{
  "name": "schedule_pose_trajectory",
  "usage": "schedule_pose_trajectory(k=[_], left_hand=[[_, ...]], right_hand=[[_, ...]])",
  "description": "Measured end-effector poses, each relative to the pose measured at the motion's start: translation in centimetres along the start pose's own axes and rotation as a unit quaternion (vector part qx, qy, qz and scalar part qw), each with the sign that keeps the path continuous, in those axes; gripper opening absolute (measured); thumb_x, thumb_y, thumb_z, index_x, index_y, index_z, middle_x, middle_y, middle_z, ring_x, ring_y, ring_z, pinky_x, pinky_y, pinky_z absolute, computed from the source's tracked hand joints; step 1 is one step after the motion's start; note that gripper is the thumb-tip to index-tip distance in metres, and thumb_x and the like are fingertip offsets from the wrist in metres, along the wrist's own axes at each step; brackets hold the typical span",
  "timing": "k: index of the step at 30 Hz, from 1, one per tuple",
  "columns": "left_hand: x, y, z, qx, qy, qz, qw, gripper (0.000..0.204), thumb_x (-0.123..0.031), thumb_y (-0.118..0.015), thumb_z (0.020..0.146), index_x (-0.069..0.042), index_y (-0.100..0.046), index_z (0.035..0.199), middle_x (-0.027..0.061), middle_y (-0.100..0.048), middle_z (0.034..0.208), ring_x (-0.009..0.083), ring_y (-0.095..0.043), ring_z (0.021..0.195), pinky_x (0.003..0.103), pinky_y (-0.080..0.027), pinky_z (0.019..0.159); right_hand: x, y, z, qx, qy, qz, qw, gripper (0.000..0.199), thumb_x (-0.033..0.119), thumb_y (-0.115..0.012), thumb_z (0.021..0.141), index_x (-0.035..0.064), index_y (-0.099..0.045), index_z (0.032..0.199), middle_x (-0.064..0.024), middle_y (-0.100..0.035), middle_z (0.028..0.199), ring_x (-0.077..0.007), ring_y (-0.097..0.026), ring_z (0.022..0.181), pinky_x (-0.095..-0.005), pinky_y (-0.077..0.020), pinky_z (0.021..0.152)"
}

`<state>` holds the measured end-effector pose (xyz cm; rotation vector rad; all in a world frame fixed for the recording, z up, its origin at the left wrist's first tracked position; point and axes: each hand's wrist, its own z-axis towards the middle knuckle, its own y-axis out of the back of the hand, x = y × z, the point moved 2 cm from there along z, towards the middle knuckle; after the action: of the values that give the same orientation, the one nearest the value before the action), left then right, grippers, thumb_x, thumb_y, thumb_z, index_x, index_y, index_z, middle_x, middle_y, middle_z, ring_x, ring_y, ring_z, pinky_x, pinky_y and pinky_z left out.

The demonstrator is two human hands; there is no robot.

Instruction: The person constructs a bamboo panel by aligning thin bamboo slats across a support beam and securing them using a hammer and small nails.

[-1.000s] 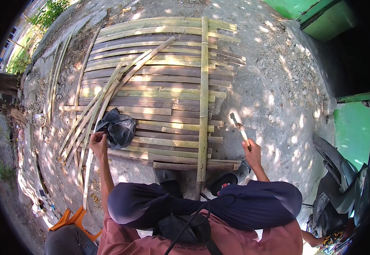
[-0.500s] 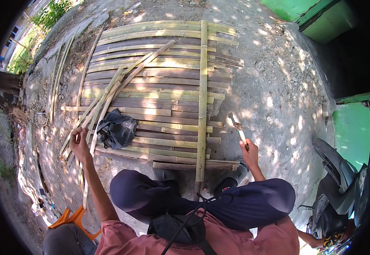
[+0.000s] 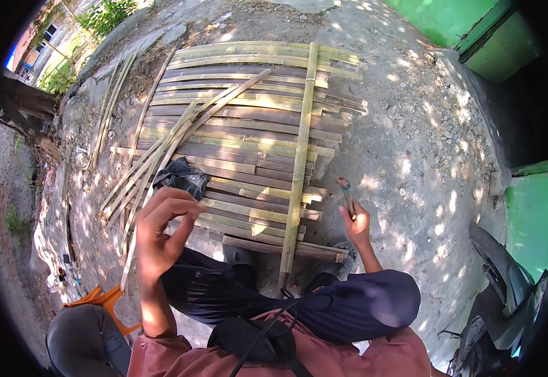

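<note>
The hammer (image 3: 345, 191) stands upright in the right hand (image 3: 357, 221), whose fingers clench its handle low, just beside the bamboo panel (image 3: 249, 125). It looks stiff and head-heavy, so a low grip suits it. The left hand (image 3: 160, 229) is raised, fingers pinched together; beyond them lies a black bag (image 3: 179, 176).

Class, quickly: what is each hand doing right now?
Left hand: raised, fingers pinched together; whether it holds anything cannot be told.
Right hand: closed on a hammer.
</note>
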<state>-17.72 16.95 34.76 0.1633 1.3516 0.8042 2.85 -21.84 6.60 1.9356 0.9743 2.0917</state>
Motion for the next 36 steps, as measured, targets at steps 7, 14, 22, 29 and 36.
schedule_pose_trajectory(k=[7, 14, 22, 29, 36], left_hand=[[12.5, -18.5, 5.0, -0.004, 0.161, -0.233, 0.959, 0.031, 0.012, -0.074, 0.096, 0.001, -0.070, 0.125, 0.0073, -0.072, 0.116, 0.0162, -0.077, 0.112, 0.030, -0.065, 0.095], [19.8, -32.2, 2.6, 0.004, 0.181, -0.327, 0.928, 0.050, 0.018, -0.072, 0.090, -0.001, -0.064, 0.136, 0.0076, -0.067, 0.120, 0.0195, -0.078, 0.111, 0.031, -0.066, 0.097], [19.5, -34.2, 1.4, -0.042, 0.156, -0.327, 0.931, 0.060, 0.022, -0.070, 0.088, -0.002, -0.060, 0.142, 0.0091, -0.067, 0.118, 0.0217, -0.079, 0.110, 0.032, -0.067, 0.097], [19.5, -33.6, 1.4, -0.030, 0.128, -0.304, 0.944, 0.076, 0.021, -0.072, 0.087, -0.007, -0.052, 0.155, 0.0110, -0.061, 0.127, 0.0219, -0.077, 0.109, 0.033, -0.068, 0.096], [18.7, -33.3, 1.5, -0.049, 0.074, -0.249, 0.964, 0.087, 0.021, -0.072, 0.086, -0.010, -0.046, 0.162, 0.0163, -0.050, 0.146, 0.0227, -0.073, 0.110, 0.036, -0.068, 0.097]], right_hand=[[0.4, -2.5, 1.4, 0.039, 0.015, -0.012, 0.999, 0.035, 0.024, -0.086, 0.094, 0.0036, -0.059, 0.086, -0.0075, -0.054, 0.068, -0.0150, -0.049, 0.061, -0.0361, -0.0409, 0.058], [1.3, -4.0, 3.1, 0.026, -0.007, 0.066, 0.997, 0.028, 0.016, -0.084, 0.095, 0.0046, -0.060, 0.087, -0.0040, -0.067, 0.075, -0.0115, -0.051, 0.059, -0.0341, -0.0426, 0.057], [1.6, -7.9, 6.1, 0.043, -0.029, 0.044, 0.998, 0.011, 0.009, -0.082, 0.095, 0.0025, -0.073, 0.097, -0.0073, -0.078, 0.082, -0.0115, -0.060, 0.062, -0.0337, -0.0497, 0.061], [3.3, -9.7, 6.8, 0.058, -0.020, 0.078, 0.995, 0.017, 0.006, -0.082, 0.095, -0.0004, -0.067, 0.095, -0.0123, -0.083, 0.094, -0.0154, -0.074, 0.075, -0.0354, -0.0580, 0.070], [4.2, -9.9, 7.4, 0.052, -0.002, 0.113, 0.992, 0.022, 0.005, -0.085, 0.094, -0.0003, -0.064, 0.095, -0.0136, -0.084, 0.097, -0.0160, -0.078, 0.084, -0.0330, -0.0614, 0.077]])
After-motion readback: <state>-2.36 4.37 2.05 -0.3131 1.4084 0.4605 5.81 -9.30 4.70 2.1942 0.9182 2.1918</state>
